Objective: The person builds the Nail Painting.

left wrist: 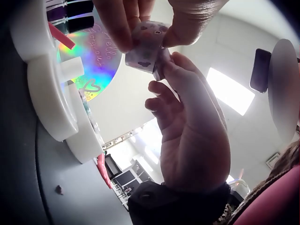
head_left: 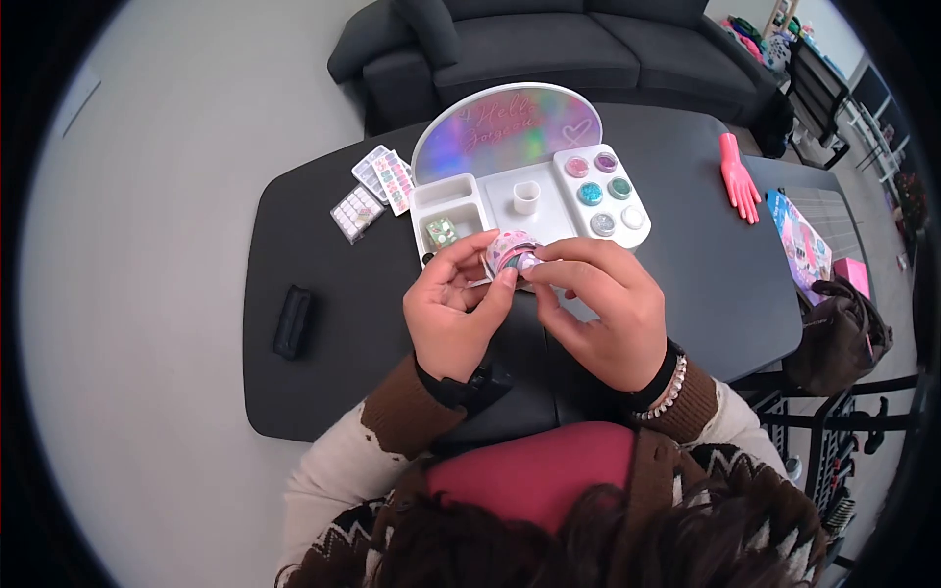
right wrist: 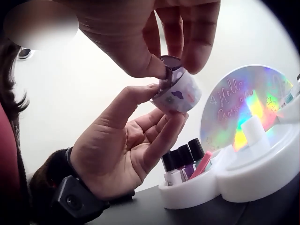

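Printed roll [right wrist: 183, 96]: short, squat cylinder, smooth pale wall, cloud and flower prints; maybe sticker tape, light too poor to be sure.
Roll location: in the air between both hands, over the tray's 6 o'clock edge in head view.
Roll axis: right wrist view, runs 11 to 5, mouth toward 11; head view, mouth tips toward 5, at the person.
Left hand [head_left: 451, 309]: at 8 o'clock of roll, thumb and fingers clamped on its wall.
Right hand [head_left: 608, 314]: at 4 o'clock, thumb and fingers pinched together on roll's mouth edge.
Hidden: fingertips cover much of the rim; inside of roll hard to make out.
Vanity tray [head_left: 503, 186]: glossy white, rounded corners; half-moon holographic panel [head_left: 500, 127] at 12.
Cup [head_left: 526, 201]: white, tapered, 12 to 1 from roll.
Glitter pots [head_left: 590, 194]: round, 1 to 2 o'clock.
Polish bottles [right wrist: 174, 177]: dark caps, lower bodies partly behind tray wall.
Sofa [head_left: 534, 54]: dark grey, 12 o'clock, top cut off.
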A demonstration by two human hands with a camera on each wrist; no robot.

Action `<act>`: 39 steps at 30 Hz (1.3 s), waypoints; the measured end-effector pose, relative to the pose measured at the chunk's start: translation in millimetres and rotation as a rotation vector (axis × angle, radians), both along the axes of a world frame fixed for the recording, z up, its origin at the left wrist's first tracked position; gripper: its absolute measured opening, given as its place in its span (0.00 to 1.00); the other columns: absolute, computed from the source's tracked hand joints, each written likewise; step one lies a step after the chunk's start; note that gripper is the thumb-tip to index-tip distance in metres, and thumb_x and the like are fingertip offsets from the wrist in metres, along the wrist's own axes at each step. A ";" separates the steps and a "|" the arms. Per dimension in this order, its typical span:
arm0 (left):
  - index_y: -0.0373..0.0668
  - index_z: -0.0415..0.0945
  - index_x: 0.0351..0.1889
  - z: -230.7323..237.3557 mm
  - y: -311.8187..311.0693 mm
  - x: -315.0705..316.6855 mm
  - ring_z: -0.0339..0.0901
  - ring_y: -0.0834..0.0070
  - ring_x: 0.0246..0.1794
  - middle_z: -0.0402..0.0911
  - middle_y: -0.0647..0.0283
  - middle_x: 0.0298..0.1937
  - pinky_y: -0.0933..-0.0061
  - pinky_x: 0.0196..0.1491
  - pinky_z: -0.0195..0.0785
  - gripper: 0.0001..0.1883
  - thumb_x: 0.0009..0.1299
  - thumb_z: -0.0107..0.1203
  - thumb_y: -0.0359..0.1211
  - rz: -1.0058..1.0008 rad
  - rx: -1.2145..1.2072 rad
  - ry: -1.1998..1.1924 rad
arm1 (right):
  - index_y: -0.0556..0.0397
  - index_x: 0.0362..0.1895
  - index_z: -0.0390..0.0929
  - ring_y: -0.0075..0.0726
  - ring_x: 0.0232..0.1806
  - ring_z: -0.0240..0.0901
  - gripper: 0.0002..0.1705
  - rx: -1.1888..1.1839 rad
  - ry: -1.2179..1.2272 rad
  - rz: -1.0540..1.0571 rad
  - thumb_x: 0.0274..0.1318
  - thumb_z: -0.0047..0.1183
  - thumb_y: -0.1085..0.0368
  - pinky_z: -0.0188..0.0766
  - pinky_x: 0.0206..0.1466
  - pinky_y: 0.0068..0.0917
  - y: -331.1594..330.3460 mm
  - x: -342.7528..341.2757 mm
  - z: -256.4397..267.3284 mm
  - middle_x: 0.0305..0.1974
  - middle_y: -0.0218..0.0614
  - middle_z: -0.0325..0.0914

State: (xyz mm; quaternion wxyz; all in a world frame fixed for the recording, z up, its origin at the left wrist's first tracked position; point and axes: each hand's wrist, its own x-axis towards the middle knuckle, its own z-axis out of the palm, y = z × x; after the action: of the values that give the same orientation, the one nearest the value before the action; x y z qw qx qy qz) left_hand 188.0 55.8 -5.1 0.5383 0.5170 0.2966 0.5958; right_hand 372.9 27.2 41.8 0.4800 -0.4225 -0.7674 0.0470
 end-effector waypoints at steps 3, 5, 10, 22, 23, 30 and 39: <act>0.25 0.76 0.69 -0.4 -0.8 -0.1 0.83 0.72 0.58 0.84 0.51 0.60 0.71 0.62 0.82 0.22 0.78 0.61 0.18 0.004 -0.011 0.022 | 0.49 0.47 0.86 0.44 0.44 0.85 0.17 -0.038 0.083 -0.019 0.52 0.71 0.75 0.83 0.47 0.40 -0.5 -3.0 -2.4 0.47 0.34 0.86; 0.26 0.77 0.68 0.0 -2.4 -0.3 0.84 0.74 0.57 0.85 0.52 0.59 0.72 0.60 0.82 0.21 0.78 0.62 0.20 0.025 -0.023 0.069 | 0.49 0.47 0.86 0.44 0.43 0.85 0.17 -0.016 0.063 -0.029 0.52 0.70 0.75 0.83 0.46 0.40 -0.8 -1.7 -2.8 0.47 0.34 0.86; 0.26 0.78 0.66 -7.0 2.2 0.4 0.84 0.76 0.57 0.87 0.54 0.58 0.75 0.57 0.82 0.21 0.76 0.64 0.18 0.019 -0.074 0.020 | 0.49 0.47 0.86 0.45 0.43 0.85 0.16 -0.018 -0.003 -0.050 0.53 0.70 0.75 0.84 0.45 0.40 -2.8 -1.1 -3.2 0.45 0.34 0.84; 0.28 0.74 0.69 -9.8 6.2 0.7 0.83 0.73 0.59 0.86 0.53 0.59 0.70 0.64 0.80 0.24 0.75 0.66 0.19 -0.044 -0.086 -0.091 | 0.54 0.43 0.89 0.40 0.41 0.89 0.08 -0.088 0.144 0.031 0.59 0.72 0.70 0.88 0.45 0.34 7.2 3.7 -12.9 0.45 0.37 0.85; 0.28 0.74 0.68 -10.2 6.0 1.2 0.83 0.73 0.59 0.85 0.53 0.59 0.70 0.64 0.80 0.25 0.75 0.66 0.18 -0.046 -0.069 -0.086 | 0.54 0.43 0.89 0.39 0.41 0.89 0.08 -0.123 0.200 0.039 0.59 0.72 0.71 0.89 0.45 0.33 7.0 1.9 -11.3 0.44 0.37 0.86; 0.28 0.74 0.67 -12.0 4.5 2.5 0.83 0.74 0.57 0.85 0.53 0.58 0.70 0.62 0.81 0.25 0.73 0.66 0.16 -0.015 -0.054 -0.034 | 0.55 0.44 0.89 0.37 0.40 0.90 0.09 -0.248 0.304 0.015 0.59 0.70 0.74 0.91 0.44 0.31 8.5 2.8 -1.9 0.40 0.37 0.87; 0.28 0.74 0.67 -13.0 5.5 1.2 0.84 0.73 0.58 0.86 0.52 0.59 0.70 0.62 0.83 0.25 0.72 0.67 0.15 -0.038 -0.064 0.005 | 0.55 0.42 0.88 0.40 0.40 0.88 0.08 -0.252 0.232 0.086 0.57 0.71 0.75 0.87 0.44 0.32 12.0 12.4 -9.5 0.45 0.37 0.85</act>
State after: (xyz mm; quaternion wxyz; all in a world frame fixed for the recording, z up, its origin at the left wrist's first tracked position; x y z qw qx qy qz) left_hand 189.2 61.4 -18.0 0.5652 0.5064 0.3071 0.5743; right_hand 385.3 39.2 32.4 0.5062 -0.4379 -0.7121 0.2119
